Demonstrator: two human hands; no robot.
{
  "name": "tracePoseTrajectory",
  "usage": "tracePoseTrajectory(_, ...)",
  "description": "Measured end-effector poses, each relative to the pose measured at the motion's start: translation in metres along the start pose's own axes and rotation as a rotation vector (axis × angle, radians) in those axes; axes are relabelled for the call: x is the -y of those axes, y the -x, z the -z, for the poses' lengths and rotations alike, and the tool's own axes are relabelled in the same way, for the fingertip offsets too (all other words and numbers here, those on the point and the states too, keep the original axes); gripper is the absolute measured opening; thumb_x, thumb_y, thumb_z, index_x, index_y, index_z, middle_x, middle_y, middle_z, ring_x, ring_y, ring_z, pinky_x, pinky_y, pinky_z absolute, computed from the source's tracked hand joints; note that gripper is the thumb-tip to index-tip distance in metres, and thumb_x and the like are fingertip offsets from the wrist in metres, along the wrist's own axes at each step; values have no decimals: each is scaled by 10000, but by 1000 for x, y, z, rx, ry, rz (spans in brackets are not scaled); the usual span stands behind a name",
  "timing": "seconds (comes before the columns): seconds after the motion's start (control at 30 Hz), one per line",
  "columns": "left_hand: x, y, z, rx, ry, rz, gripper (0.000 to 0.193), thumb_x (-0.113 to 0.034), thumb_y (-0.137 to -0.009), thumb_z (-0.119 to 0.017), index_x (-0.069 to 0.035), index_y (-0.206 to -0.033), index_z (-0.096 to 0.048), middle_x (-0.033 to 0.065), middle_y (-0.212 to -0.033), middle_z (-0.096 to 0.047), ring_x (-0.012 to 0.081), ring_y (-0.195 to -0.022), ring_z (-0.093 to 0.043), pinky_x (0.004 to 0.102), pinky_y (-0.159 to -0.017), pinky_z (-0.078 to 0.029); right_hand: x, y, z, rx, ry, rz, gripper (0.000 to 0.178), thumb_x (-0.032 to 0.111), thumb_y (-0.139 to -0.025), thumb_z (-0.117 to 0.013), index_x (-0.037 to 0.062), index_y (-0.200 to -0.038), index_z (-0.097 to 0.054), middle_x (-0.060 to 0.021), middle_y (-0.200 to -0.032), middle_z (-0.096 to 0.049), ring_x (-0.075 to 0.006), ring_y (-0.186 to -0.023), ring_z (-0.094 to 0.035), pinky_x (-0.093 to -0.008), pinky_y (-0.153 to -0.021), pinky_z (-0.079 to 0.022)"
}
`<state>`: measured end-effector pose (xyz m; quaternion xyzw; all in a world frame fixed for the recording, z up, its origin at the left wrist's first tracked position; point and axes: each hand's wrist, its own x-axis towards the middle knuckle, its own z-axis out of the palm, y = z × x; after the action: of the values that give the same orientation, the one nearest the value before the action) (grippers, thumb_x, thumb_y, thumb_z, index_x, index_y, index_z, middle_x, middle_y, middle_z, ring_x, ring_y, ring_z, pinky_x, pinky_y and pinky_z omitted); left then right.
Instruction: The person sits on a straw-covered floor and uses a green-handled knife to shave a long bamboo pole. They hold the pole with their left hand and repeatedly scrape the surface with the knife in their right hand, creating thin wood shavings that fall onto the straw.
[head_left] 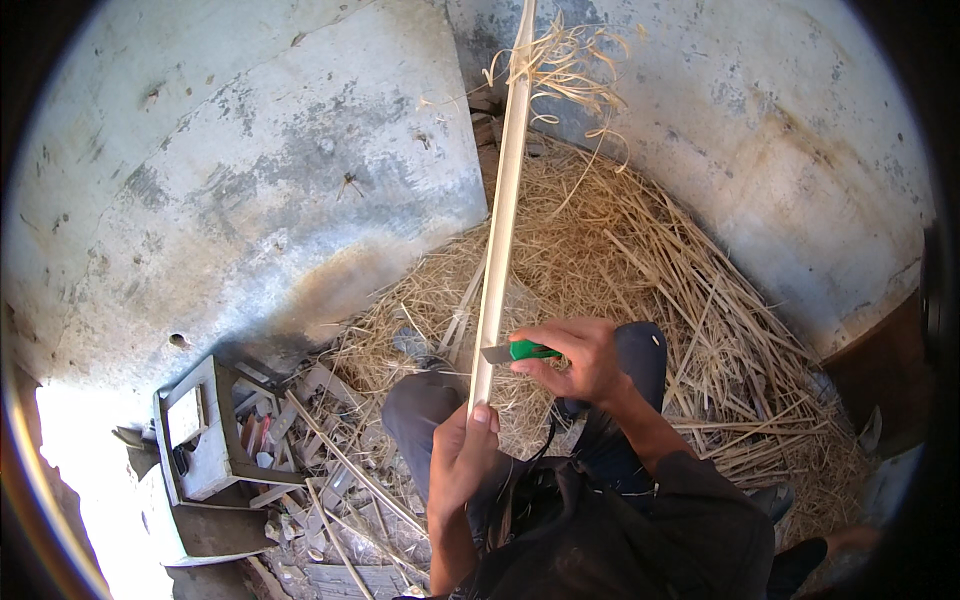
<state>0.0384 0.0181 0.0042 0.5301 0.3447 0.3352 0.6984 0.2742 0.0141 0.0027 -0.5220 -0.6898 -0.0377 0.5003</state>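
Note:
My left hand [465, 452] is closed round the near end of a long pale strip, which looks like split bamboo [505, 205]. The strip runs up and away from me, slightly to the right, past the top edge of the view. In my right hand [585, 362] is a green-handled utility knife [530, 350], gripped between thumb and fingers. Its broad grey blade lies against the strip a little above my left hand. A bunch of thin curled shavings [575, 75] hangs from the strip's far part.
Straw-like shavings [570, 210] and loose thin sticks [710, 340] pile up ahead and to the right. At left stands a worn box-like wooden frame [210, 440] amid rubble and sticks. Stained pale walls [330, 170] rise beyond. My bent knees [415, 400] flank the strip.

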Motion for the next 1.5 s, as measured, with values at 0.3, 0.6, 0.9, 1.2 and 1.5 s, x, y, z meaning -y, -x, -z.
tracePoseTrajectory(0.3, 6, 7, 3, -7, 3, 35, 434, -452, -1168, -539, -94, -929, -589, -86, -685, -432, 21, -555, -352, 234, -494, -261, -2, -6, 3, -19, 54, 43, 327, 393, -878, -900, 141, -1071, -819, -15, -831, -780, -209, -664, -747, -345, -567, -546)
tracePoseTrajectory(0.6, 13, 15, 7, -52, -92, 3, 425, -429, -1170, -546, -87, -923, -598, -80, -694, -461, 22, -576, -379, 235, -510, -287, 1, -11, 10, 34, 84, 42, 315, 371, -888, -896, 130, -1074, -817, -28, -848, -791, -221, -692, -763, -347, -599, -567)
tracePoseTrajectory(0.9, 29, 39, 10, -62, -227, 24, 435, -406, -1176, -527, -84, -898, -615, -82, -713, -504, 19, -612, -422, 231, -542, -318, -26, -22, 15, -124, 52, -94, 299, 355, -946, -860, 97, -1094, -832, -67, -891, -816, -179, -681, -764, -320, -587, -576)
tracePoseTrajectory(1.2, 43, 57, 17, -92, -273, 131, 430, -376, -1166, -532, -52, -896, -612, -48, -719, -522, 54, -655, -455, 269, -583, -360, -59, -40, 17, -143, 104, -140, 352, 427, -976, -823, 89, -1072, -847, -48, -781, -777, -133, -584, -671, -295, -533, -482)
tracePoseTrajectory(1.5, 49, 75, 23, -42, -347, 203, 417, -347, -1173, -521, -49, -900, -621, -34, -714, -543, 57, -646, -482, 266, -583, -384, -119, -48, 32, -129, 187, -353, 469, 500, -1017, -766, 47, -1105, -846, -59, -719, -743, -152, -557, -638, -335, -520, -449)
